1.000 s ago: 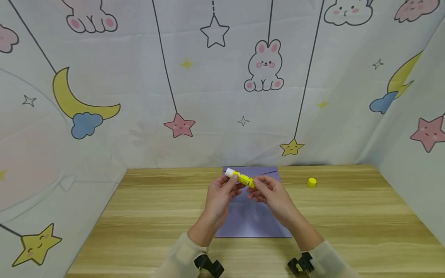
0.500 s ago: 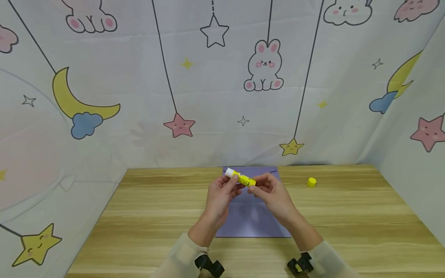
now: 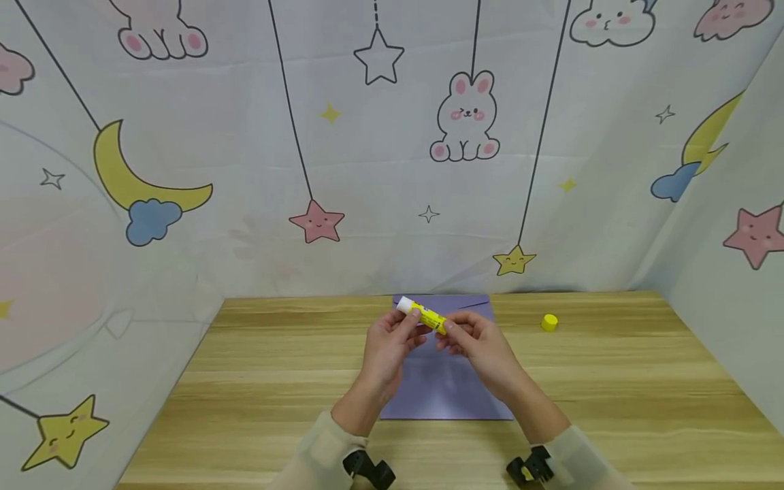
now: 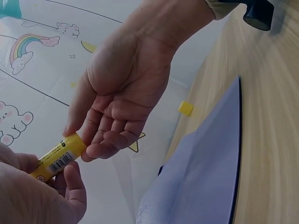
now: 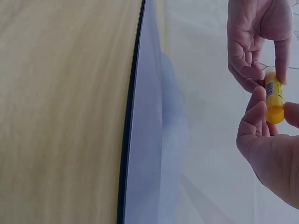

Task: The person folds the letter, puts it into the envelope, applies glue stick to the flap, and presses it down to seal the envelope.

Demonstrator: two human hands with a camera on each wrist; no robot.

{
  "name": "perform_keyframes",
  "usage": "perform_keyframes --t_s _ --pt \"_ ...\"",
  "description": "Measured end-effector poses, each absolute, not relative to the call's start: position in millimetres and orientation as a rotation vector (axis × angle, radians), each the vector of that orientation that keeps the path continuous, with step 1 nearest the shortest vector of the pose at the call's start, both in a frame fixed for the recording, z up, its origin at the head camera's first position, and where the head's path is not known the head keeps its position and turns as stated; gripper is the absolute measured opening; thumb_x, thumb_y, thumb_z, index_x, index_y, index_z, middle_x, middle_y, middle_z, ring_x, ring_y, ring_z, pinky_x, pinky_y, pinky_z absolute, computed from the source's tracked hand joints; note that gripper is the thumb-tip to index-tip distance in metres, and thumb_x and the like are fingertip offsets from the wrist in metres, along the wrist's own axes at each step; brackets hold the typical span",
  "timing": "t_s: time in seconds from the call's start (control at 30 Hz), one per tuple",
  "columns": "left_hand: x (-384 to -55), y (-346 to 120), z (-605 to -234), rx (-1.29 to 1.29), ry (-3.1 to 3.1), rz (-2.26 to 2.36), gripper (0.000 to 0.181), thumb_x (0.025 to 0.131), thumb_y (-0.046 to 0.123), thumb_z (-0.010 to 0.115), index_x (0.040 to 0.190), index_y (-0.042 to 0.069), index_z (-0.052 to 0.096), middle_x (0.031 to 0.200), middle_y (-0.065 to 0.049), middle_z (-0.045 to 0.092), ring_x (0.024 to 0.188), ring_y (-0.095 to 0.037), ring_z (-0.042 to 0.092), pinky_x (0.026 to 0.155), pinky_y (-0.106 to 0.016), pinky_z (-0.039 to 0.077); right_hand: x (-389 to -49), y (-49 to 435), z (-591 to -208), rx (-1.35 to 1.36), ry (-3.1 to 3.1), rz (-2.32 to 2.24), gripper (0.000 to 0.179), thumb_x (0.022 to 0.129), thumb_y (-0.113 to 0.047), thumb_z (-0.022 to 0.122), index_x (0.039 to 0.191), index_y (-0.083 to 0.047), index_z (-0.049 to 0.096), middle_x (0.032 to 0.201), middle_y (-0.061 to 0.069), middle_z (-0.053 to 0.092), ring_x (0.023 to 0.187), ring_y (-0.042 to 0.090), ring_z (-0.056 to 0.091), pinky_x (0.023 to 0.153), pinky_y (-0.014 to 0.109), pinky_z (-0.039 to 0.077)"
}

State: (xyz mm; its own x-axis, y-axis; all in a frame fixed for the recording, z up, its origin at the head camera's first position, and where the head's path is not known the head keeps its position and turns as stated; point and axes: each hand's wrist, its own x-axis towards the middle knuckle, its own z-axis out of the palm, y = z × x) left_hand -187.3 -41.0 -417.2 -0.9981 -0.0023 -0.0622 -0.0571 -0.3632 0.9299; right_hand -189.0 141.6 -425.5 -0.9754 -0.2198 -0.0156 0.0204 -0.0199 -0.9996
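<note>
A yellow glue stick (image 3: 431,320) with its white end uncapped is held between both hands, above a purple envelope (image 3: 446,391). My left hand (image 3: 387,347) pinches its barrel near the white end, thumb on top. At the lower right end, the thumb and fingertips of my right hand (image 3: 486,350) pinch the yellow base. In the left wrist view, a barcode shows on the glue stick (image 4: 60,161) between the two hands. The right wrist view shows the round base of the glue stick (image 5: 275,113) between the right thumb and fingers.
A yellow cap (image 3: 549,322) stands on the wooden table (image 3: 282,381), right of the envelope. Behind the table hangs a white cloth (image 3: 380,170) printed with stars, moons and rabbits. Each wrist bears a black camera mount.
My right thumb and fingers shift around the base of the glue stick, the thumb dropping lower and then coming back up. The left hand keeps its hold; the cap and envelope stay put.
</note>
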Motion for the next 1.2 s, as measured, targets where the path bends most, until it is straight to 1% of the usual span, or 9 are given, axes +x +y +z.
perform_keyframes --t_s 0.2,0.3,0.43,0.57,0.7,0.8,0.93,1.03,1.2 --pt "-187 -41 -419 -0.058 1.773 2.565 0.036 0.105 0.022 0.072 0.125 -0.007 0.065 0.111 -0.013 0.073 0.096 -0.021 0.074 0.083 -0.029 0.059 -188 140 -428 -0.263 2.113 -2.146 0.029 0.102 -0.007 0.073 0.124 0.005 0.059 0.117 0.019 0.066 0.103 0.026 0.07 0.096 0.038 0.058" --pt "-187 -41 -418 -0.045 1.78 2.567 0.038 0.104 0.022 0.072 0.125 -0.008 0.065 0.111 -0.013 0.073 0.096 -0.021 0.074 0.083 -0.029 0.059 -189 139 -429 -0.282 2.118 -2.166 0.031 0.098 -0.001 0.076 0.122 0.005 0.058 0.119 0.019 0.064 0.106 0.026 0.069 0.095 0.034 0.059" --pt "-186 -41 -418 -0.034 1.807 2.564 0.038 0.105 0.02 0.071 0.128 -0.009 0.064 0.111 -0.013 0.072 0.095 -0.019 0.073 0.082 -0.027 0.058 -189 139 -431 -0.295 2.112 -2.164 0.033 0.095 0.0 0.079 0.12 0.005 0.058 0.118 0.019 0.064 0.105 0.026 0.069 0.09 0.029 0.059" --pt "-186 -40 -418 -0.048 1.91 2.532 0.038 0.103 0.019 0.073 0.13 -0.007 0.066 0.113 -0.011 0.07 0.095 -0.018 0.071 0.083 -0.028 0.056 -189 139 -432 -0.28 2.127 -2.114 0.033 0.094 -0.001 0.08 0.118 0.004 0.058 0.117 0.018 0.066 0.107 0.027 0.071 0.089 0.03 0.059" --pt "-186 -39 -418 -0.06 2.038 2.489 0.037 0.101 0.019 0.075 0.129 -0.004 0.069 0.116 -0.011 0.066 0.098 -0.018 0.066 0.086 -0.031 0.054 -190 142 -432 -0.258 2.174 -2.049 0.034 0.095 -0.006 0.08 0.12 0.003 0.06 0.124 0.021 0.066 0.113 0.027 0.07 0.093 0.033 0.058" --pt "-186 -37 -418 -0.051 2.084 2.484 0.035 0.1 0.018 0.076 0.127 -0.003 0.07 0.116 -0.011 0.065 0.098 -0.019 0.065 0.085 -0.03 0.053 -190 146 -429 -0.237 2.226 -2.006 0.036 0.097 -0.013 0.081 0.123 0.001 0.06 0.129 0.022 0.065 0.115 0.026 0.069 0.097 0.036 0.057" --pt "-185 -36 -416 -0.02 2.141 2.478 0.033 0.1 0.017 0.077 0.126 -0.003 0.07 0.113 -0.011 0.064 0.095 -0.019 0.066 0.083 -0.029 0.054 -193 155 -423 -0.224 2.298 -1.974 0.036 0.099 -0.017 0.079 0.125 -0.002 0.06 0.127 0.019 0.066 0.116 0.027 0.068 0.1 0.04 0.056" --pt "-185 -37 -416 -0.006 2.18 2.467 0.033 0.099 0.016 0.078 0.125 -0.003 0.07 0.112 -0.011 0.064 0.095 -0.019 0.067 0.083 -0.028 0.056 -197 166 -418 -0.236 2.347 -1.951 0.035 0.1 -0.018 0.077 0.126 -0.002 0.06 0.126 0.016 0.066 0.117 0.03 0.067 0.1 0.04 0.056" --pt "-187 -41 -418 -0.001 2.245 2.429 0.031 0.097 0.012 0.079 0.123 -0.003 0.071 0.109 -0.01 0.065 0.091 -0.017 0.067 0.077 -0.026 0.057 -203 194 -407 -0.263 2.523 -1.802 0.041 0.103 -0.027 0.074 0.132 -0.002 0.059 0.127 0.013 0.066 0.12 0.031 0.064 0.098 0.034 0.055"
